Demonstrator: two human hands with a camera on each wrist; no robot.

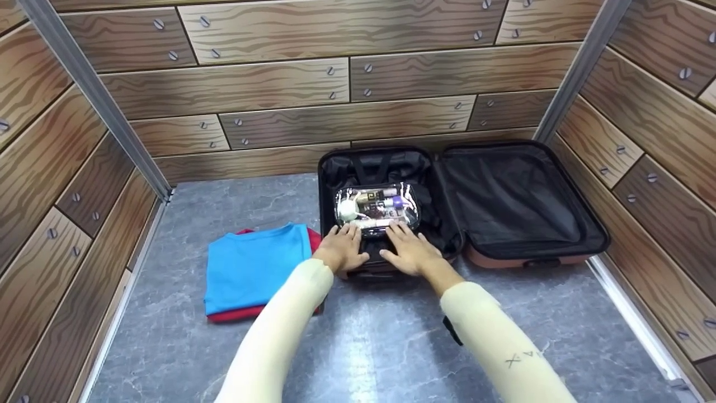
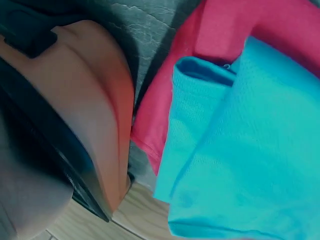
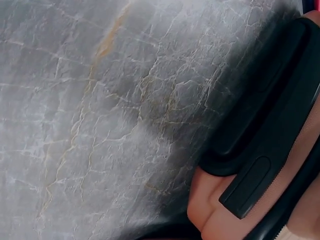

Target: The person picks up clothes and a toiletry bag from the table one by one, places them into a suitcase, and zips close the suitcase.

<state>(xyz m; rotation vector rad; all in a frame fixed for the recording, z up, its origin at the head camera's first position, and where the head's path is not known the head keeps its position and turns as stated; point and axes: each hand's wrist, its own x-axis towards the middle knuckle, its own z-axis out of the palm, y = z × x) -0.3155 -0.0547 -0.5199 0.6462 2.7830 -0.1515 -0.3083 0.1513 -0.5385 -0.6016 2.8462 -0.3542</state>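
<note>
A clear zip pouch [image 1: 378, 208] with several toiletries inside, among them a white round item and a purple-capped one, lies in the left half of an open suitcase [image 1: 321, 196]. Fingers of my left hand [image 1: 343, 246] lie straight on the pouch's near left edge. My right hand [image 1: 413, 251] touches the near right edge the same way, thumb spread inward. Both palms are over the suitcase's front rim. Neither hand is curled round anything. The left wrist view catches the pinkish suitcase side [image 2: 95, 115]; the right wrist view has its black handle [image 3: 265, 95].
The suitcase's black-lined other half [image 1: 514, 196] lies opened flat to the right. Left of the suitcase a folded blue garment [image 1: 254, 271] rests on a red one [image 1: 238, 315]. Wood-patterned walls [image 1: 291, 84] enclose the grey marbled floor [image 1: 380, 336] on three sides.
</note>
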